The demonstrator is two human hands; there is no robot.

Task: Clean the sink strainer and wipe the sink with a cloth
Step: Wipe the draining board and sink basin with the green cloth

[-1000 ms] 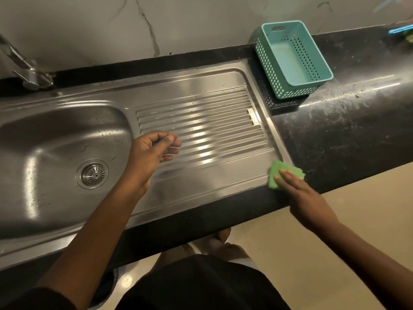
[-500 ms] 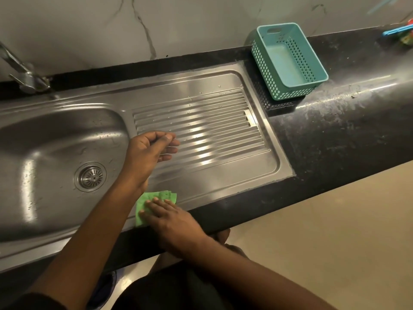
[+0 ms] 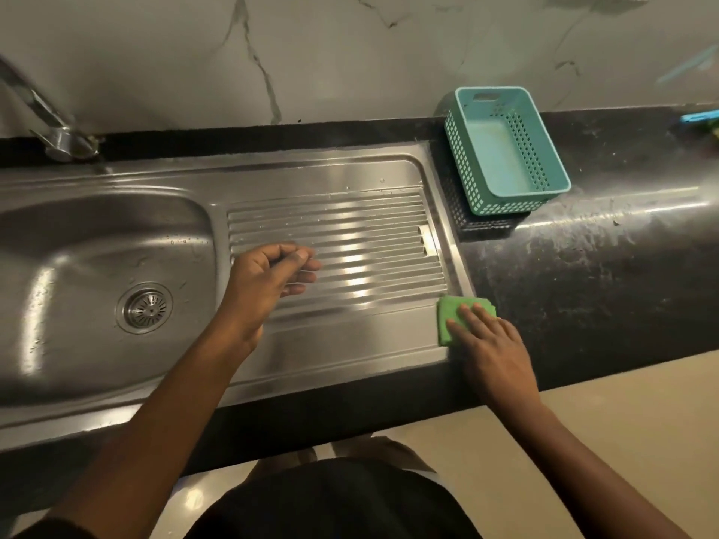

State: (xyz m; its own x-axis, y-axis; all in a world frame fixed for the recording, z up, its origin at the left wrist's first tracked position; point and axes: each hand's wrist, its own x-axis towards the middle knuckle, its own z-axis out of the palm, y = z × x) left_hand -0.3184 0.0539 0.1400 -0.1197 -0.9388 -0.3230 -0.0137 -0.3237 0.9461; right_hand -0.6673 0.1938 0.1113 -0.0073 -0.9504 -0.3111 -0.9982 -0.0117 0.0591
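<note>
The steel sink (image 3: pixel 78 243) has a round metal strainer (image 3: pixel 144 307) seated in its drain. Its ribbed drainboard (image 3: pixel 369 243) runs off to the right. A folded green cloth (image 3: pixel 453 317) lies on the drainboard's front right corner, at the edge of the black counter. My right hand (image 3: pixel 494 352) presses flat on the cloth, fingers covering its right part. Hovering over the left end of the ribs is my left hand (image 3: pixel 264 285), fingers loosely curled and holding nothing.
A teal perforated basket (image 3: pixel 554 161) stands on a dark one at the back, right of the drainboard. The tap (image 3: pixel 50 122) rises at the back left. The black counter (image 3: pixel 583 274) stretches right, with a blue item (image 3: pixel 696 117) at its far edge.
My right hand slid the cloth left along the front rim to near the basin, then back to the drainboard's right corner. My left hand barely moved.
</note>
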